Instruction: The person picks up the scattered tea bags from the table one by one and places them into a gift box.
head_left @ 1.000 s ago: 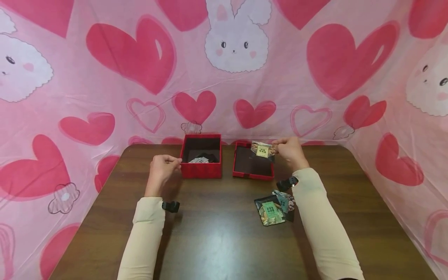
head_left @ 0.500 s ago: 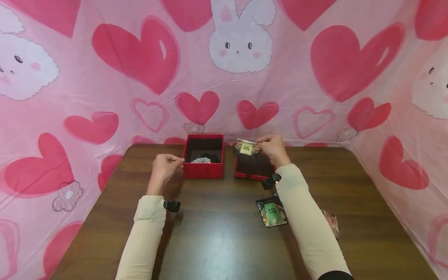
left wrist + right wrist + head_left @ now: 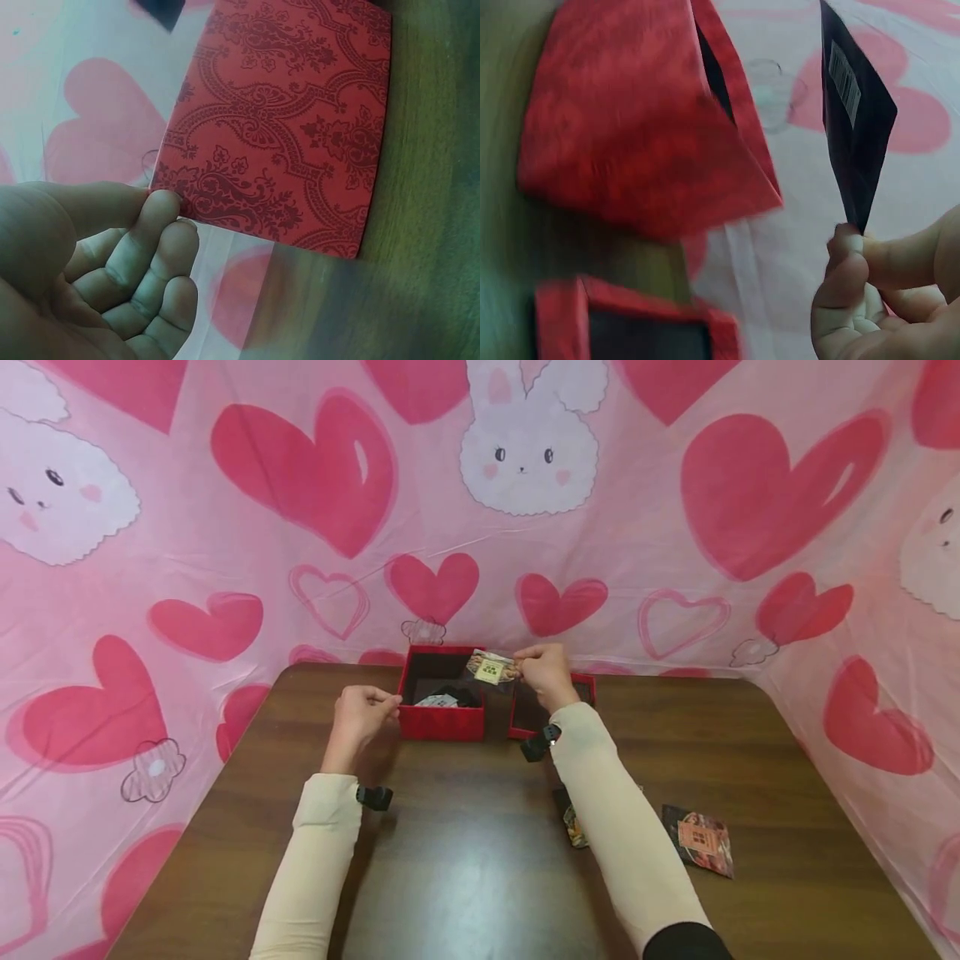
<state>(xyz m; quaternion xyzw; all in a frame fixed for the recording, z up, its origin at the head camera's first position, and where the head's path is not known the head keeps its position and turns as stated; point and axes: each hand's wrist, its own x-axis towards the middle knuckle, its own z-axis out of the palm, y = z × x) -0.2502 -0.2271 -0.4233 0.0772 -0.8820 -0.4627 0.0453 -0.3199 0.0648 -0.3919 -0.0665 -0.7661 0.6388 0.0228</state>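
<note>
Pink cloth [image 3: 322, 635] printed with hearts and white rabbits hung behind a brown table [image 3: 465, 868]. The right hand [image 3: 546, 675] pinched a food packet [image 3: 489, 671] between thumb and fingers, raised near the right rim of the red box [image 3: 442, 723]. Head view showed the packet's front, its yellow label bearing dark characters too small to read; only the right wrist view showed its dark back and barcode. The left hand [image 3: 362, 717] pinched the box's rim at a corner, and the left wrist view alone made the wall's floral scrollwork clear. Only the head view showed a whitish packet [image 3: 438, 701] inside. A shallow red tray [image 3: 584, 679] stood beside the box. An orange-labelled packet [image 3: 699, 840], its characters unreadable, lay right of the right sleeve [image 3: 622, 810].
</note>
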